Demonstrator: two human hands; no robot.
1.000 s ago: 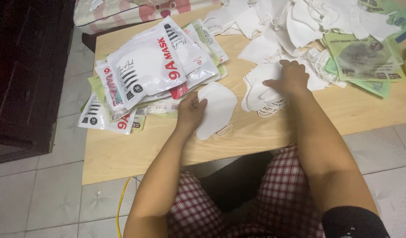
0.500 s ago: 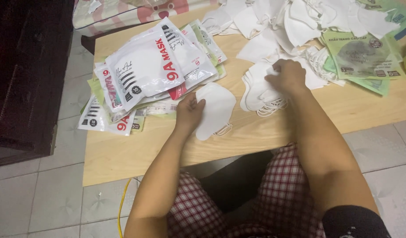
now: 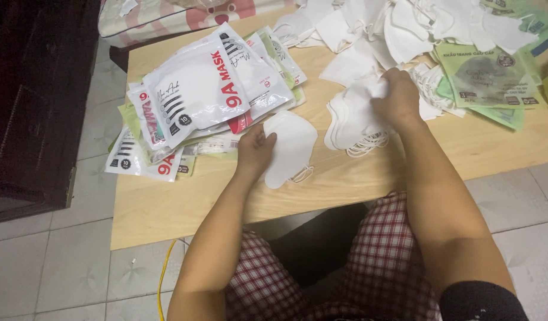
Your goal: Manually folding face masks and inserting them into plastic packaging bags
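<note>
Left hand (image 3: 256,147): resting flat-ish on a single folded white mask (image 3: 289,148), fingers loose and spread over its left edge, pinning it down rather than gripping it.
Single mask: lies on the wooden table (image 3: 167,205) near the front edge, ear loops poking out at its 5 o'clock side, roughly dead centre of the view.
Right hand (image 3: 399,98): up at about 2 o'clock from the left hand, fingers curled in and pinching the top mask of a small stack of white masks (image 3: 351,122).
Stack: sits just right of the single mask, not touching it as far as I can see, elastic loops spilling out at its 5 o'clock.
Loose heap: a big messy pile of white masks (image 3: 404,27) along the far edge of the table, at 12 o'clock from the right hand, running right up to the fingers.
Packets, left: a sloppy pile of sealed white mask pouches (image 3: 196,95) with red and black print at 10 o'clock from the left hand, a couple hanging over the table's left edge.
Packets, right: green printed pouches (image 3: 488,74) at 3 o'clock from the right hand, just beside it.
Below: red-and-white checked trousers (image 3: 381,267) on the person's lap, tiled floor (image 3: 42,261) around, a yellow cable (image 3: 162,279) dropping under the table.
Far left: dark wooden cabinet (image 3: 36,89), well apart from the table.
</note>
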